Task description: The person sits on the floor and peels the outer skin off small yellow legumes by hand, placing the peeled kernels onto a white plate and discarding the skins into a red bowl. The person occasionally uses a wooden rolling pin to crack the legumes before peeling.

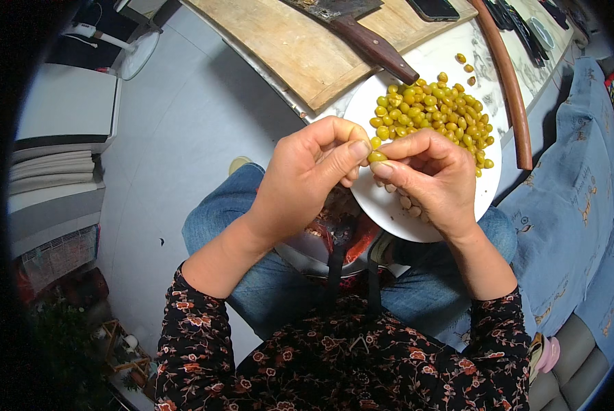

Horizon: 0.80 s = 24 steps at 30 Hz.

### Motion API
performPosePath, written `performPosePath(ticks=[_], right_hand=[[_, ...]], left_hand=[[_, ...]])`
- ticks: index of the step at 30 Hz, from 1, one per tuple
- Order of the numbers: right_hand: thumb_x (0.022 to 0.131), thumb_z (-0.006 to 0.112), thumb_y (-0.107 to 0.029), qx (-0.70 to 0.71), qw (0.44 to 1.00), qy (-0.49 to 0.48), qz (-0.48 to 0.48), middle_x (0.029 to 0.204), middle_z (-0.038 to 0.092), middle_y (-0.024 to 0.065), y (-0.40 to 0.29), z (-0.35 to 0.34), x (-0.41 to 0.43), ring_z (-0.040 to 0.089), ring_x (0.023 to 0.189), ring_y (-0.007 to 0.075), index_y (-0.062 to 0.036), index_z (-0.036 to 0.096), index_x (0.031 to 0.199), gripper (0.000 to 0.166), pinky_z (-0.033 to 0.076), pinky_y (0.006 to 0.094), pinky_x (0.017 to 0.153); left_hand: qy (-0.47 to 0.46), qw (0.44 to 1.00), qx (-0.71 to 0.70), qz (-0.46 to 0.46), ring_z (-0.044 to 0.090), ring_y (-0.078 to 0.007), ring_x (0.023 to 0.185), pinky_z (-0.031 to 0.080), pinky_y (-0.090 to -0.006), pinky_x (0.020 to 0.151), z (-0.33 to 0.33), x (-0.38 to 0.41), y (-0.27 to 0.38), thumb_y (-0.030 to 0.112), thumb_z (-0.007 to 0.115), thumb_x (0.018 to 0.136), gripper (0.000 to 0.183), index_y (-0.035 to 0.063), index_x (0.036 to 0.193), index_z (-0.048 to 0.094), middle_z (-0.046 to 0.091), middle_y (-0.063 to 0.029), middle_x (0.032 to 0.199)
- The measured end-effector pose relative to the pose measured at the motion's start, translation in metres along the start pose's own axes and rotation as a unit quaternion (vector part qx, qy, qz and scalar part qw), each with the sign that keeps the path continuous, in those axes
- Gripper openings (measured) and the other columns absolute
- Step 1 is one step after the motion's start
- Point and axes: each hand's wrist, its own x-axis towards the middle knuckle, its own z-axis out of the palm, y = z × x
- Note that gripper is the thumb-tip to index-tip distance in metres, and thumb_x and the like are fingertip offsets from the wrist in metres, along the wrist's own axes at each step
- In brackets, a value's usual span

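Note:
Between the fingertips of both my hands is one shiny yellow-green nut kernel or seed [376, 156]. My left hand [314, 169] pinches at its left side, and my right hand [425, 177] grips it with thumb and forefinger. Just beyond them a white plate [481, 198] reaches over the table's edge, bearing a heap of similar yellow-green kernels [435, 110]. Several pale shelled pieces [407, 202] lie on the plate's near part, partly hidden by my right hand.
A wooden board [307, 56] on the marble-patterned table carries a cleaver with a dark wooden handle [376, 46] and a phone [434, 7]. A curved wooden rail [507, 77] runs right of the plate. Between my knees sits a bin with scraps [337, 221].

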Motion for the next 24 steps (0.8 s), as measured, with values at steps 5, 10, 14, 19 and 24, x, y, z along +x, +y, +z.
performPosePath(ticks=[5,10,14,19,24], right_hand=[[0.076,0.067,-0.003,0.048,0.998,-0.028,0.017,0.079,0.064,0.0049,-0.0012,-0.0047,0.0026,0.059,0.070,0.0052,0.0021,0.061,0.085,0.012,0.048,0.0176,0.063],[0.077,0.065,-0.002,0.085,0.995,-0.037,0.032,0.081,0.064,0.0074,-0.0018,-0.0047,0.0038,0.059,0.071,0.0077,0.0033,0.060,0.087,0.013,0.049,0.0192,0.065],[0.077,0.065,-0.002,0.125,0.990,-0.042,0.046,0.081,0.063,0.0082,-0.0012,-0.0054,0.0048,0.060,0.071,0.0090,0.0039,0.059,0.088,0.013,0.050,0.0202,0.065],[0.076,0.066,-0.003,0.103,0.994,-0.025,0.041,0.077,0.063,0.0057,-0.0010,-0.0052,0.0049,0.059,0.069,0.0071,0.0024,0.060,0.086,0.013,0.049,0.0184,0.062],[0.074,0.069,-0.005,0.039,0.999,-0.013,0.008,0.074,0.064,0.0034,0.0022,-0.0028,0.0037,0.058,0.066,0.0042,0.0002,0.062,0.083,0.013,0.047,0.0165,0.059]], left_hand=[[-0.018,0.996,-0.075,-0.050,0.049,-0.0054,0.066,0.042,-0.0178,0.061,-0.0029,0.0029,0.0014,0.015,0.052,0.089,0.017,-0.0018,0.090,0.056,0.056,-0.0018,0.076],[-0.036,0.989,-0.127,-0.067,0.051,-0.0061,0.067,0.044,-0.0184,0.063,-0.0064,0.0039,0.0012,0.016,0.051,0.089,0.019,-0.0025,0.091,0.057,0.058,-0.0031,0.078],[-0.021,0.992,-0.111,-0.049,0.053,-0.0064,0.068,0.045,-0.0188,0.064,-0.0064,0.0031,0.0003,0.015,0.052,0.089,0.019,-0.0031,0.093,0.058,0.059,-0.0036,0.079],[0.004,1.000,-0.013,-0.021,0.054,-0.0052,0.069,0.045,-0.0176,0.064,-0.0034,0.0009,0.0038,0.009,0.059,0.084,0.016,-0.0036,0.094,0.060,0.061,-0.0033,0.081],[0.012,1.000,0.005,0.006,0.054,-0.0041,0.070,0.045,-0.0160,0.063,-0.0028,0.0001,0.0022,0.004,0.061,0.081,0.013,-0.0039,0.091,0.061,0.061,-0.0023,0.079]])
